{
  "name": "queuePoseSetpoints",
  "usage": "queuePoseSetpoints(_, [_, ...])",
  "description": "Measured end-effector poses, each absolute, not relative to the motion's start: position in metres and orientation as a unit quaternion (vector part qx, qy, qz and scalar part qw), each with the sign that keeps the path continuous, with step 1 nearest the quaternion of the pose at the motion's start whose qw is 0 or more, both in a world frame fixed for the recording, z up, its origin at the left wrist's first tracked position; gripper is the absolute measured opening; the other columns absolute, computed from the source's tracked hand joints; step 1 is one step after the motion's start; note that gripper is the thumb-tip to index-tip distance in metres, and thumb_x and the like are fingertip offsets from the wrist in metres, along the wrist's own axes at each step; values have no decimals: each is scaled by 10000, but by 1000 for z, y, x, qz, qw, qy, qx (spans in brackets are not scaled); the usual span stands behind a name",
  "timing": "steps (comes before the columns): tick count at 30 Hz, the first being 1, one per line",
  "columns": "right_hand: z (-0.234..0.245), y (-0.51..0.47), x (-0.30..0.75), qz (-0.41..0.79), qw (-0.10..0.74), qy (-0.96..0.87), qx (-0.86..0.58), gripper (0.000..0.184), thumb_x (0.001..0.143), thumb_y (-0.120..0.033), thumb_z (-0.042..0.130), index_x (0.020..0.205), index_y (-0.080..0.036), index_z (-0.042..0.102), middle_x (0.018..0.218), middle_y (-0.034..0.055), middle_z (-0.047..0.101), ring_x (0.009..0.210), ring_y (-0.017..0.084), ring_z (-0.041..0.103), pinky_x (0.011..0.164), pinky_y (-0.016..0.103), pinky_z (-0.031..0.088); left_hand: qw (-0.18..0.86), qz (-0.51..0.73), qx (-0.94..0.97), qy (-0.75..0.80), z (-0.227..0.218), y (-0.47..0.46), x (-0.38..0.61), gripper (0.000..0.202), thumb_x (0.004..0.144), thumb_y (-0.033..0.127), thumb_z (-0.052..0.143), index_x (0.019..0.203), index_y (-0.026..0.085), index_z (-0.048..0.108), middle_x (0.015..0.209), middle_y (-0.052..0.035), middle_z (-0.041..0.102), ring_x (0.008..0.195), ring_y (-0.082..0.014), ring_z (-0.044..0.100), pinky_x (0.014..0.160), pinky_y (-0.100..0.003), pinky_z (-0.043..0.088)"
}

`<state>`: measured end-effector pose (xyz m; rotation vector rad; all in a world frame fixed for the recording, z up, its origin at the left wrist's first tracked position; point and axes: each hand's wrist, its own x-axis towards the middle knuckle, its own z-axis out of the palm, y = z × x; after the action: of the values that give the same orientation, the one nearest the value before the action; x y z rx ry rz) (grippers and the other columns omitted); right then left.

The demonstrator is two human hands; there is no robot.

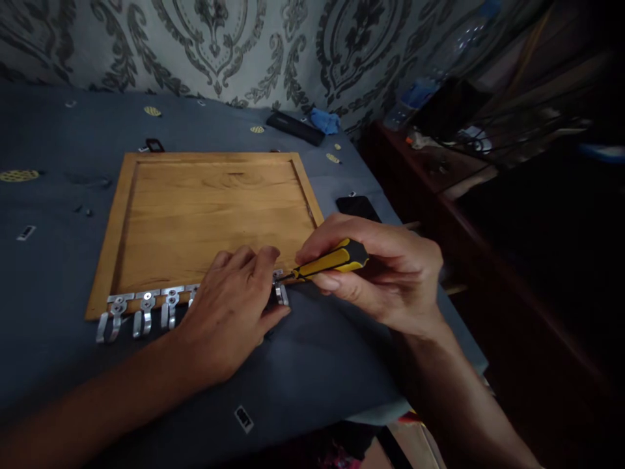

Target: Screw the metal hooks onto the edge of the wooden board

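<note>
A wooden board (205,208) with a raised frame lies on a blue-grey cloth. Along its near edge runs a row of metal hooks (141,312), screwed on. My left hand (232,306) rests over the middle of that row, fingers curled down against the board's edge and covering some hooks. My right hand (385,270) grips a yellow and black screwdriver (332,260), held nearly flat, its tip at the rightmost hook (280,290) beside my left fingertips.
A black phone (358,207) lies right of the board. A black remote (295,127) and a blue cloth (325,120) sit by the patterned wall. Small yellow discs (19,175) and bits of hardware dot the cloth. A dark wooden shelf (488,215) with clutter stands to the right.
</note>
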<state>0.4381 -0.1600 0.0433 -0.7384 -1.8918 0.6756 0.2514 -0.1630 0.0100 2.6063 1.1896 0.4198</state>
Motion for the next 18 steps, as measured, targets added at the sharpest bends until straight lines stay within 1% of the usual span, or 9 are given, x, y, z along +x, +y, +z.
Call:
queuePoseSetpoints(3, [43, -161, 437, 269, 483, -774, -309, 136, 837, -253, 746, 924, -167, 687, 805, 19, 684, 707, 133, 630, 667, 275, 516, 126, 148, 892, 407, 10, -164, 250, 410, 795, 244, 735, 1098, 168, 470, 954, -71, 663, 906, -291, 604, 775, -429, 471])
queuePoseSetpoints(7, [43, -161, 435, 265, 486, -770, -318, 141, 838, -272, 746, 917, -171, 688, 799, 21, 682, 700, 136, 629, 655, 276, 508, 133, 148, 888, 413, 9, -164, 250, 433, 799, 240, 725, 1130, 179, 453, 960, -64, 664, 937, -290, 609, 795, -430, 473])
queuePoseSetpoints(13, [43, -163, 434, 259, 494, -767, -317, 101, 866, -256, 705, 930, -179, 690, 801, 33, 683, 710, 153, 629, 650, 296, 514, 133, 143, 889, 414, 9, -164, 250, 478, 797, 241, 730, 1172, 173, 441, 984, -71, 668, 969, -296, 608, 815, -433, 475])
queuePoseSetpoints(18, [40, -166, 433, 231, 513, -756, -336, 77, 875, -227, 670, 938, -190, 695, 804, 35, 684, 725, 164, 640, 670, 305, 526, 144, 134, 887, 418, 11, -164, 251, 466, 793, 234, 733, 1160, 167, 456, 1000, -84, 672, 964, -301, 610, 819, -440, 474])
